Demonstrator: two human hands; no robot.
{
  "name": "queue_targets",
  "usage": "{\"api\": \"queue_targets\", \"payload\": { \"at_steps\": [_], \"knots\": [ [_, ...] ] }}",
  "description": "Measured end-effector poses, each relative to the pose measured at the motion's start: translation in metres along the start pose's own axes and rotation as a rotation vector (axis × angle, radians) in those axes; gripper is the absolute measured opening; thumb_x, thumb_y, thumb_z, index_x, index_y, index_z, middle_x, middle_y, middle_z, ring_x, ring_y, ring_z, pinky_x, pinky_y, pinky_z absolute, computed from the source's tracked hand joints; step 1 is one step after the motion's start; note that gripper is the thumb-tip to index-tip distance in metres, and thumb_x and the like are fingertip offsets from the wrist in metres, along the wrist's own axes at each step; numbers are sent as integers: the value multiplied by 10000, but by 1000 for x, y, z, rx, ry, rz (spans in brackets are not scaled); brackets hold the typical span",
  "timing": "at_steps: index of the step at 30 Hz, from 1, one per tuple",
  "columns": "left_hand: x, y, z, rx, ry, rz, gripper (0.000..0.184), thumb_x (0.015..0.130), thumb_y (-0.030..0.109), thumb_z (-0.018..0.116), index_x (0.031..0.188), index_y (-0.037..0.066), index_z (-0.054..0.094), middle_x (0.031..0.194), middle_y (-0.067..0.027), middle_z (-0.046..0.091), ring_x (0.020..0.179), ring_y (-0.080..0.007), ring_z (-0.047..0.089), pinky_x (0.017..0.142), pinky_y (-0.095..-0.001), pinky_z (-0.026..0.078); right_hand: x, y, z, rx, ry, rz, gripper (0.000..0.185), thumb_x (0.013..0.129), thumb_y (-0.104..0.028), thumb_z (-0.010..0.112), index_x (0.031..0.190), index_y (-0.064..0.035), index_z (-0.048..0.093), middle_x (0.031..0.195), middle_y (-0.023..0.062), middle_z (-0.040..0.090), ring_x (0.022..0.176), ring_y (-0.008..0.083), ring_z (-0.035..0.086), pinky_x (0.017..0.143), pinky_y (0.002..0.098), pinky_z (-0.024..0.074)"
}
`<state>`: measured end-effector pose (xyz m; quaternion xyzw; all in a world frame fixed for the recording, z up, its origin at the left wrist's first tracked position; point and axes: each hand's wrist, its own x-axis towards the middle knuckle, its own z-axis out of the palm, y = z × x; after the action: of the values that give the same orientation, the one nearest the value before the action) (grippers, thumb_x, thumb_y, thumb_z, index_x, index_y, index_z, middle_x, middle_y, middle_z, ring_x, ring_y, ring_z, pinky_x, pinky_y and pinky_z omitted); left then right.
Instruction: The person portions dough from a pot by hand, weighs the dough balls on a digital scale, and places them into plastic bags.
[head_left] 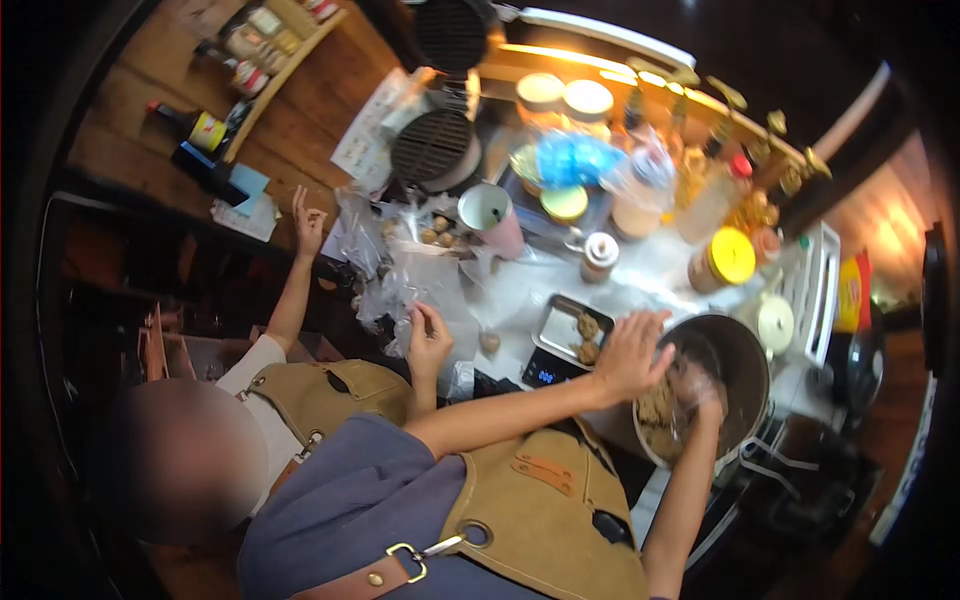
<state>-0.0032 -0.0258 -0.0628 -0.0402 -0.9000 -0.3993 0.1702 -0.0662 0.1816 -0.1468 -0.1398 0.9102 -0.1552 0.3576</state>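
Observation:
My left hand (632, 358) is open, its fingers stretched out together, beside the rim of a large metal pot (757, 345). Nothing shows in it. My right hand (697, 388), in a clear plastic glove, reaches down into the pot against a pale brown, dough-like mixture (657, 412); blur hides how its fingers are bent. Left of my left hand, a small metal tray (556, 322) holds a few brown lumps (588, 335). It rests on or against a black digital scale (545, 376) with lit blue digits.
A co-worker stands at the left, one hand (310, 222) raised, the other (429, 340) near plastic bags (375, 290) and small round balls (440, 232). A pink cup (492, 222), a waffle iron (436, 150), a yellow-lidded jar (728, 258) and several bottles stand behind.

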Motion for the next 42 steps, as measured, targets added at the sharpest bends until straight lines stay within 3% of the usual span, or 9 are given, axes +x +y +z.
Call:
{"api": "queue_targets", "payload": {
  "at_steps": [14, 18, 19, 20, 25, 26, 27, 32, 42],
  "knots": [
    [-3, -4, -1, 58, 58, 64, 532, 975, 288, 573, 1373, -31, 423, 1196, -201, 514, 1117, -353, 504, 979, -461, 396, -13, -21, -20, 43, 22, -3, 554, 951, -483, 553, 1250, -24, 636, 1183, 289, 659, 1142, 468, 614, 944, 527, 494],
    [45, -12, -71, -82, 443, 423, 576, 864, 166, 724, 1366, 70, 457, 1287, -187, 505, 1176, -390, 525, 983, -516, 428, 7, 17, 1, 111, 49, -70, 454, 924, -327, 618, 1236, 3, 626, 1126, 274, 679, 1086, 431, 637, 915, 488, 497],
    [60, -18, -105, 168, 606, 415, 609, 816, 129, 747, 1341, 35, 452, 1271, -187, 503, 1168, -388, 522, 987, -511, 420, 10, 16, 3, 45, 74, -20, 409, 912, -280, 649, 1196, 13, 641, 1052, 239, 714, 989, 391, 686, 864, 458, 515],
    [81, -30, -145, 4, 724, 381, 639, 793, 94, 737, 1332, -18, 412, 1242, -201, 496, 1144, -383, 512, 998, -499, 400, 11, 17, 3, 82, 76, -35, 398, 911, -268, 652, 1195, 10, 641, 1028, 230, 717, 960, 374, 689, 844, 452, 517],
    [103, -77, -385, 436, 1488, 105, 808, 901, 251, 751, 1453, -58, 249, 1395, -242, 383, 1275, -362, 429, 1114, -462, 308, 26, 42, 17, 205, 75, -56, 376, 911, -248, 664, 1196, -3, 647, 950, 188, 720, 860, 269, 680, 781, 402, 526],
    [93, -88, -421, 405, 1536, 70, 854, 886, 263, 773, 1464, -61, 235, 1445, -265, 354, 1346, -376, 381, 1154, -471, 258, 21, 36, 12, 216, 48, 9, 444, 906, -281, 657, 1239, 12, 637, 1136, 240, 703, 1048, 366, 674, 918, 429, 500],
    [83, -106, -453, 509, 1590, 14, 902, 863, 267, 799, 1470, -69, 223, 1464, -281, 346, 1390, -371, 346, 1169, -477, 237, 21, 35, 12, 290, 10, -37, 449, 908, -291, 661, 1235, 15, 636, 1108, 232, 711, 1010, 351, 683, 896, 425, 508],
    [49, -162, -545, 387, 1402, -123, 1103, 761, 262, 866, 1545, 17, 130, 1337, -278, 515, 1178, -422, 574, 1067, -475, 411, 14, 25, 6, 301, 12, -40, 436, 914, -282, 659, 1237, 10, 629, 1065, 202, 722, 954, 311, 680, 856, 420, 517],
    [57, -171, -549, 263, 1424, 58, 1075, 808, 208, 832, 1553, 2, 86, 1338, -258, 520, 1220, -364, 549, 1092, -443, 385, -1, 4, -1, 404, 11, 89, 450, 936, -227, 646, 1284, 53, 589, 1156, 212, 699, 1007, 275, 677, 870, 365, 528]
  ]
}}
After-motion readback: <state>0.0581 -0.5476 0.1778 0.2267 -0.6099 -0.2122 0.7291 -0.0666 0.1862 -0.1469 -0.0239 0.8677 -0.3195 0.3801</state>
